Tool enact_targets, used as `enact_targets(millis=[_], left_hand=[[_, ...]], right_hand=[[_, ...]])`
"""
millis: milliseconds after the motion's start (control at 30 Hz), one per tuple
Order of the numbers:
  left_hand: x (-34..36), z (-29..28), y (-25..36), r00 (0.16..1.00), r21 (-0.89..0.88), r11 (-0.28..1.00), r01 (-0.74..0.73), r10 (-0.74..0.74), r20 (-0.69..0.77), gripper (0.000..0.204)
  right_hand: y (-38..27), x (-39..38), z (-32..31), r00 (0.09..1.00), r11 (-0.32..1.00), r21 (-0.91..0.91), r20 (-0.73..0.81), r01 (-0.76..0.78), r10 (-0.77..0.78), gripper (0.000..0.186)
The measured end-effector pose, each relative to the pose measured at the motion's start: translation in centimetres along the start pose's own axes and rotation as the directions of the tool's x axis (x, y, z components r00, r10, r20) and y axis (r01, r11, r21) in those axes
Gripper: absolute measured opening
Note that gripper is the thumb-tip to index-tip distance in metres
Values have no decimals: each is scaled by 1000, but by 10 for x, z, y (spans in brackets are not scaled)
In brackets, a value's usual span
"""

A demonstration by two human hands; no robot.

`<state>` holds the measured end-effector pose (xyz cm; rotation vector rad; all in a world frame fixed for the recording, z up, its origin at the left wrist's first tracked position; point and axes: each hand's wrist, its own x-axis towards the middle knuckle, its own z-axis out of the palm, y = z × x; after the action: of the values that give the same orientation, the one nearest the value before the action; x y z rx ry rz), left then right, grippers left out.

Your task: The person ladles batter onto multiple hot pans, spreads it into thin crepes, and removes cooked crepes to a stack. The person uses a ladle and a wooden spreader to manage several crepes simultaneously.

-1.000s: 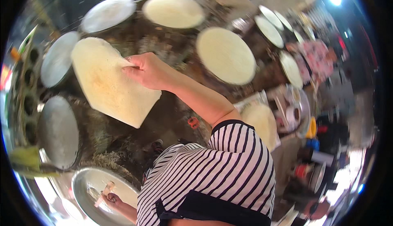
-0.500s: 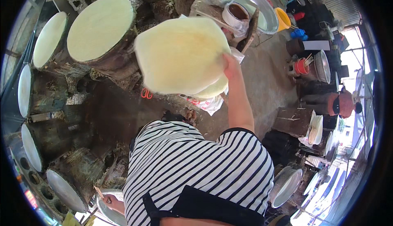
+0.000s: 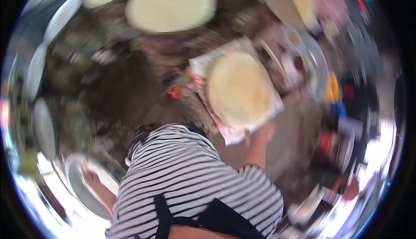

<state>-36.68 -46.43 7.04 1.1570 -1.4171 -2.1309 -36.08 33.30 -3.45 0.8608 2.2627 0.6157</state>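
A thin, pale-yellow round sheet (image 3: 240, 89) lies flat on a white-and-red printed wrapper (image 3: 234, 136), spread wider than the sheet, probably to keep it off the surface below. Your bare right hand (image 3: 268, 131) is just beside the sheet's near-right edge, perhaps there to reach its rim; motion blur leaves you no way to tell whether the fingers are spread or pinching, or whether they touch.

Well apart, to the near left of the sheet, your left hand (image 3: 91, 178) is over a wide silver metal basin (image 3: 77, 180), a pale narrow piece (image 3: 85, 165) jutting up beside its fingers; whether they grip it cannot be told. Orange-red looped handles (image 3: 174, 92) lie left of the sheet, seemingly within easy reach. Beyond it is a large cream-coloured disc (image 3: 171, 6).
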Motion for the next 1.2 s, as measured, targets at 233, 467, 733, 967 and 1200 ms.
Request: enact_targets(millis=[233, 467, 733, 967, 1200], left_hand=[[19, -14, -19, 948, -494, 868, 45, -193, -252, 9], [19, 15, -49, 872, -612, 787, 76, -350, -342, 12], [66, 7, -58, 809, -674, 739, -23, -383, -447, 24], [79, -5, -55, 675, -672, 741, -2, -495, -547, 26], [128, -15, -76, 569, -537, 843, 30, -456, -684, 23]], right_hand=[[-237, -7, -204, 813, -37, 877, -459, 479, -357, 29], [-523, -353, -322, -470, -344, 564, 91, 751, -878, 41], [-599, -477, -368, -243, 99, 412, 695, 906, -677, 16], [-672, -528, -428, -576, -639, -625, 345, 448, -741, 15], [-679, -553, -473, -585, -630, -675, 350, 384, -732, 16]])
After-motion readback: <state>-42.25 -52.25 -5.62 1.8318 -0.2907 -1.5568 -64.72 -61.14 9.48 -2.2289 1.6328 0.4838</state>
